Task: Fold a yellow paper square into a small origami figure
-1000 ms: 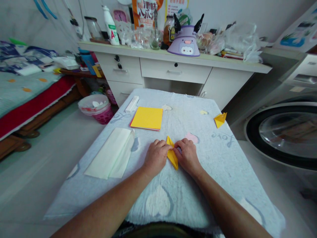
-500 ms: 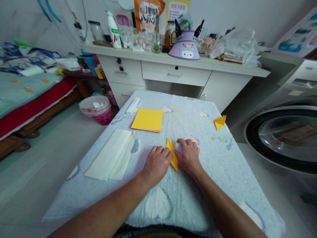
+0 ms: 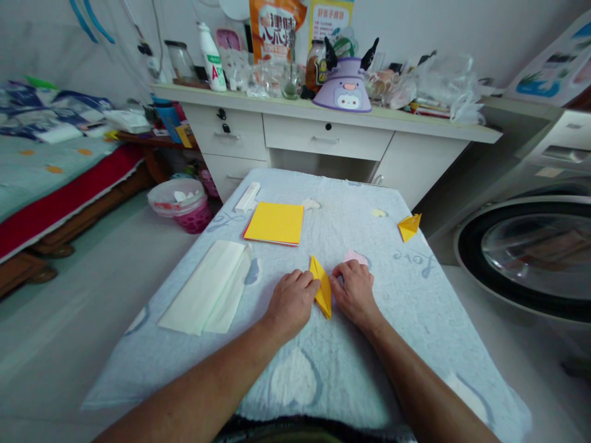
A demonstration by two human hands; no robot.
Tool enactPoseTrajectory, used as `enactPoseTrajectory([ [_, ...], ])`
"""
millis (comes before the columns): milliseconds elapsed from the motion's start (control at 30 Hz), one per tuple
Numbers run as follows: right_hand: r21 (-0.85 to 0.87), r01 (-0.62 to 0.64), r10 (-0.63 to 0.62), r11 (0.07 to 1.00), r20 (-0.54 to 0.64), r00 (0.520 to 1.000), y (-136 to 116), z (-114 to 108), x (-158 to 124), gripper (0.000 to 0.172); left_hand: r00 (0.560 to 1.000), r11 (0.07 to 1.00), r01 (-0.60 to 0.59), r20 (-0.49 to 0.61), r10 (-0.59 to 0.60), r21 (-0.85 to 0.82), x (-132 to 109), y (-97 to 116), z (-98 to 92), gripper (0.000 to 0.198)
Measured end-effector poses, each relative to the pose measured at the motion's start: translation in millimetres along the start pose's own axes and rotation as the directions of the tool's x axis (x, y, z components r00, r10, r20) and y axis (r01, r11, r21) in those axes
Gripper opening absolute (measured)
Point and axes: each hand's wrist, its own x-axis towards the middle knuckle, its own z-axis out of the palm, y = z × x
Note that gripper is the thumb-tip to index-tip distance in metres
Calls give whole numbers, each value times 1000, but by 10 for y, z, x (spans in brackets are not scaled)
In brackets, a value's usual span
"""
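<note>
A folded yellow paper [image 3: 323,288], narrow and pointed at both ends, lies on the cloth-covered table between my hands. My left hand [image 3: 293,301] is closed, its thumb and fingertips on the paper's left edge. Just right of the paper, my right hand [image 3: 354,291] has its fingers curled and its fingertips at the right edge; whether they pinch it is too small to tell. Another folded yellow piece [image 3: 409,227] sits near the table's right edge. A stack of square sheets with yellow on top [image 3: 275,224] lies farther back on the left.
Left of my left hand lies a pale folded cloth or paper [image 3: 207,289]. A narrow white box [image 3: 247,197] is near the table's back left. Beyond stands a cluttered white desk [image 3: 323,126], with a washing machine [image 3: 521,246] at the right.
My right hand's fingers have curled in, and its thumb has moved a little away from the folded paper. My left hand has shifted slightly left, showing more of the paper.
</note>
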Motion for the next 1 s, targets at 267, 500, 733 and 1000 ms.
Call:
enactPoseTrajectory([
  [267,-9,45,-44,999,44,998,-100,-20,-23,15,990,962,87,-85,-112,-259,33,-72,33,27],
  [500,122,28,-33,992,44,998,-105,-24,-26,10,967,922,136,-155,-203,-362,53,-44,34,23],
  [733,468,82,-74,880,-35,997,-144,-64,-73,19,966,859,141,-122,-228,-492,56,-31,-39,11],
  [1000,732,123,-114,670,-62,992,-174,-116,-101,17,961,511,133,-16,-277,-850,91,-7,44,8],
])
